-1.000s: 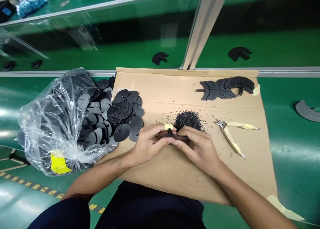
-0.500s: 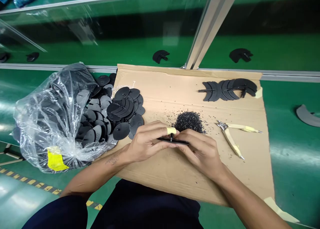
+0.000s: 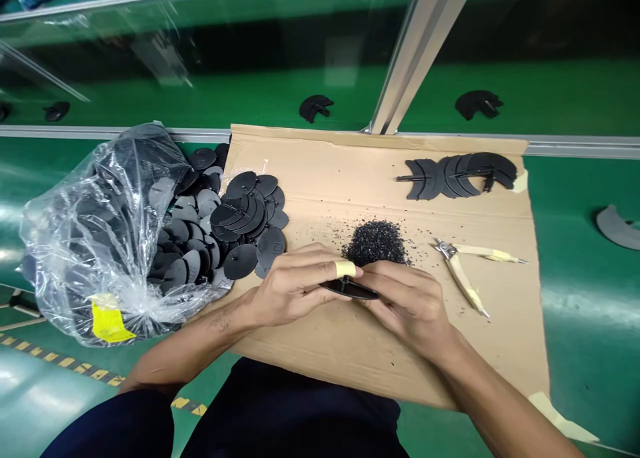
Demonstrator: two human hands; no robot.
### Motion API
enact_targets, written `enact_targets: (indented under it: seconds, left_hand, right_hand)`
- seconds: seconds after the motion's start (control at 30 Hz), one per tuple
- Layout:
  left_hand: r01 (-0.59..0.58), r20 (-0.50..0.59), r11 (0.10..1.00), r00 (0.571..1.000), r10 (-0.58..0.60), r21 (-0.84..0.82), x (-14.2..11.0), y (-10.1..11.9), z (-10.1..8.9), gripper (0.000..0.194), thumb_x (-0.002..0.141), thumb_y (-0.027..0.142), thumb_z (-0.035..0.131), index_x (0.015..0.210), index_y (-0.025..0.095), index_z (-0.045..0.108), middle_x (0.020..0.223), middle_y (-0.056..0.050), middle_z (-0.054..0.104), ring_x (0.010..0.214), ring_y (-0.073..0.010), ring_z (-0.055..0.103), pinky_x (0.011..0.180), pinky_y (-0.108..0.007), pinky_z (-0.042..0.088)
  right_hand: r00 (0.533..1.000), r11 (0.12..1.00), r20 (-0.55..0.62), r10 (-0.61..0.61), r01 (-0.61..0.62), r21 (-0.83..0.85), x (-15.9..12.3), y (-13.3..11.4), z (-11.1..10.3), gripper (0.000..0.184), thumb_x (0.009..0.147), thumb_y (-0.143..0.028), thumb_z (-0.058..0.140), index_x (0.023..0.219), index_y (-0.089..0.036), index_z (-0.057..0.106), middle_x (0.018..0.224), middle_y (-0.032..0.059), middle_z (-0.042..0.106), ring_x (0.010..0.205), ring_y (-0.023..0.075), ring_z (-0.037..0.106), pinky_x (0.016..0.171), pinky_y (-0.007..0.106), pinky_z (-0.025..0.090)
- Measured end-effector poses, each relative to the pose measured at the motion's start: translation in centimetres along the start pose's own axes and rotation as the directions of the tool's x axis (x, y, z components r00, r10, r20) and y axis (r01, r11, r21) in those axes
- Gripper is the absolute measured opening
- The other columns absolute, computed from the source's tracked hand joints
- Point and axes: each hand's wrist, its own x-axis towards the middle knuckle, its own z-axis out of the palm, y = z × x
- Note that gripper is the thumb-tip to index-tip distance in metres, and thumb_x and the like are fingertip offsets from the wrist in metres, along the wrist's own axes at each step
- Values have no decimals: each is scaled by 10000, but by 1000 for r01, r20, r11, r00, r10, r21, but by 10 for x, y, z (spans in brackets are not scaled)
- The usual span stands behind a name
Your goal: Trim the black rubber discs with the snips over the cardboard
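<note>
My left hand (image 3: pixel 293 286) and my right hand (image 3: pixel 407 301) meet over a brown cardboard sheet (image 3: pixel 350 351) and both pinch one thin black plastic disc (image 3: pixel 350 289), held nearly flat between the fingertips. A strip of yellow tape wraps my left index fingertip. Just behind the hands lies a small heap of black plastic crumbs (image 3: pixel 376 243). A pile of black discs (image 3: pixel 235 225) spills onto the cardboard from a clear plastic bag (image 3: pixel 100 231) at my left.
Side cutters with pale handles (image 3: pixel 463 268) lie on the cardboard to the right. A row of trimmed black crescent pieces (image 3: pixel 457 175) sits at its far right. Loose black parts (image 3: pixel 477 103) rest on the green conveyor behind an aluminium rail (image 3: pixel 415 51).
The disc has been tipped slightly flatter between the fingers. The view has shifted a little; hands stay in the same place.
</note>
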Motion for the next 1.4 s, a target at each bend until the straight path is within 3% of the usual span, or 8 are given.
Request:
enact_targets:
  seconds: [0.17,0.33,0.63,0.83,1.07,1.13,1.23,1.4]
  left_hand:
    - [-39,-59,999,997,40,18,-2,0,0,362,906,145,701,1266,183,680,941,-91,784,885,-176,736,787,-301,611]
    - [-11,89,1000,996,13,-29,-2,-2,-4,422,954,174,641,1372,218,612,1105,-126,770,960,-193,738,829,-346,615]
    - [-66,-31,997,997,67,33,-6,1,1,335,900,127,704,1232,171,694,984,-89,790,898,-177,746,802,-303,624]
    - [20,-13,998,1000,-21,-63,-2,-1,2,309,900,258,730,1200,186,707,951,-87,773,901,-187,712,807,-330,602]
    - [47,-51,999,998,-46,18,-6,-3,3,241,921,220,696,1150,149,712,983,-90,738,894,-157,707,788,-259,599]
    - [63,-83,997,995,-59,39,-6,-5,3,228,921,225,695,1129,132,714,969,-87,731,875,-142,699,766,-238,594]
    - [65,-118,997,991,-60,37,-7,-9,5,235,927,250,692,1133,140,714,960,-83,726,855,-135,689,724,-234,588]
    - [33,-137,999,990,-37,-31,-9,-13,9,266,893,250,738,1137,143,729,946,-95,744,835,-142,702,717,-244,587]
  right_hand:
    - [1000,1000,12,-18,18,4,-1,0,-3,154,949,-107,616,1069,-154,699,902,88,729,785,187,707,662,303,602]
    - [999,997,19,-50,51,-55,-2,1,-3,172,972,-147,589,1103,-166,698,875,82,728,775,189,710,648,305,606]
    - [998,998,32,-55,55,-3,-2,-2,-5,123,958,-128,613,1044,-154,697,899,95,732,814,201,717,698,329,618]
    - [997,998,-35,-68,68,9,-4,0,-1,174,947,-106,622,1087,-172,703,959,91,744,840,197,727,711,319,621]
    - [995,995,93,38,-29,-97,4,2,-26,287,948,-373,682,1171,-193,672,1095,128,715,1017,269,693,873,431,606]
    - [987,943,77,138,-107,-314,-7,7,-46,445,950,-510,636,1271,-202,632,1274,165,647,1174,339,629,975,532,556]
    - [960,724,-12,280,-220,-654,-35,20,-75,561,984,-595,503,1332,-165,595,1350,233,575,1246,449,550,953,634,513]
    - [929,596,-11,370,-246,-764,-64,35,-93,539,1015,-531,462,1378,-143,552,1191,250,629,1093,436,601,824,560,528]
